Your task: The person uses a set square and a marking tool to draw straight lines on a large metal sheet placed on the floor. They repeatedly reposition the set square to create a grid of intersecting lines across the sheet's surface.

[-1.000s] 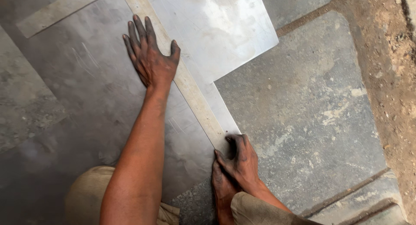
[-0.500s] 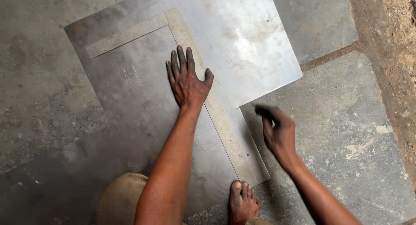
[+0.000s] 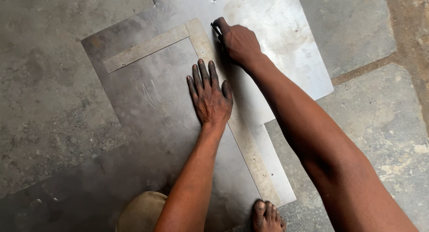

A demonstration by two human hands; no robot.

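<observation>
Left hand (image 3: 210,96) is pressing flat, open, on the square (image 3: 203,46); right hand (image 3: 237,42) is gripping a small dark tool (image 3: 216,30), apparently marking the metal sheet (image 3: 272,49); next calls for a steady line along the edge.

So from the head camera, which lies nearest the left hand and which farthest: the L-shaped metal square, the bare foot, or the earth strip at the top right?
From the left hand:
1. L-shaped metal square: the hand rests by its long arm, thumb apparently on it.
2. Bare foot: at the bottom edge, below and right of the hand.
3. Earth strip: far top right, beyond the metal sheet.
</observation>
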